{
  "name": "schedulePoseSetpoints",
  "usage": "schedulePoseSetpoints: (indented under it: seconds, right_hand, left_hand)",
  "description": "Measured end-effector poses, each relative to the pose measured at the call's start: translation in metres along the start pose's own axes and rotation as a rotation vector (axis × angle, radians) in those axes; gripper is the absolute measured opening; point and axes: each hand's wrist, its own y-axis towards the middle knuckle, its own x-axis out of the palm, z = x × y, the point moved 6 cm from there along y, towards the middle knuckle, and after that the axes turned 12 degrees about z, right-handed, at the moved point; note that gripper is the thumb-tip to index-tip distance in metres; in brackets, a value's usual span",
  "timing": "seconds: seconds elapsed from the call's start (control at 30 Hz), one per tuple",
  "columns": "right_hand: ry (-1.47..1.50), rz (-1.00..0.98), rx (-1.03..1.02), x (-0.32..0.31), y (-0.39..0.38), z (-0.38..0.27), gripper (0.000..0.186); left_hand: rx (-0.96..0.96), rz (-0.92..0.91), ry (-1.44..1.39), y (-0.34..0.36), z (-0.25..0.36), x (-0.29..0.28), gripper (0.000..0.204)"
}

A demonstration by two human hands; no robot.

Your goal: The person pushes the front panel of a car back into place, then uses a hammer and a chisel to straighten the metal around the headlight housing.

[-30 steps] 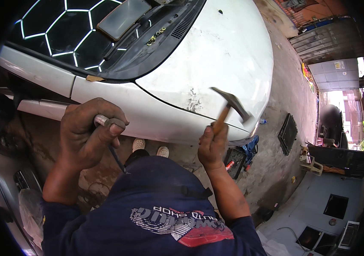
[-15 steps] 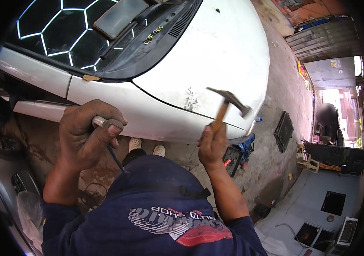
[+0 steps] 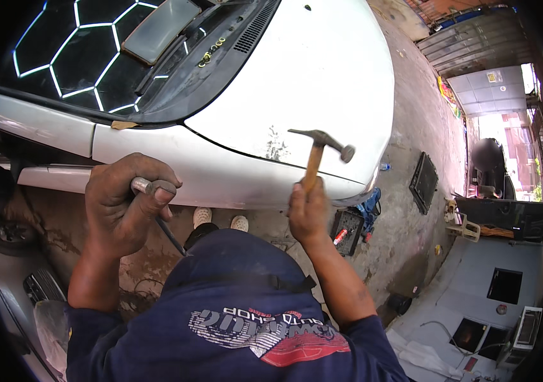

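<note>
My left hand (image 3: 121, 207) is closed around a metal rod (image 3: 171, 237). The rod's blunt silver end pokes out beside the thumb, and its darker shaft slants down toward my shirt, where the lower tip is hard to make out. In my right hand (image 3: 309, 213) is a hammer (image 3: 317, 153), gripped by its wooden handle with the head up. One side of that head is thin and pointed, the other a round face. It appears in front of the hood of a white car (image 3: 322, 70), apart from the rod. Dark scuffs mark the hood left of the hammer.
Below the bumper lie a black tray (image 3: 346, 232) and a blue item (image 3: 370, 202). A flat black panel (image 3: 424, 183) rests on the floor farther right. At the left stands a grey vehicle (image 3: 4, 280). A pale plastic chair (image 3: 462, 226) and a blurred person (image 3: 488, 165) are on the right.
The hammer has shifted left and its head has turned, with my right hand moving left too. My left hand keeps its hold on the rod. The whole view has shifted slightly.
</note>
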Motion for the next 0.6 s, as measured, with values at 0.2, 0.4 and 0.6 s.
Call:
schedulePoseSetpoints:
  seconds: [0.2, 0.4, 0.6]
  right_hand:
    - [0.067, 0.037, -0.070, 0.003, 0.003, 0.004, 0.016]
    - [0.246, 0.211, -0.166, -0.007, 0.000, 0.004, 0.015]
    - [0.382, 0.187, 0.073, -0.017, -0.001, -0.002, 0.025]
  left_hand:
    - [0.003, -0.025, 0.020, 0.003, -0.001, 0.004, 0.018]
    - [-0.023, -0.025, 0.013, 0.003, -0.005, 0.008, 0.015]
    - [-0.018, -0.032, -0.019, 0.001, -0.004, 0.014, 0.014]
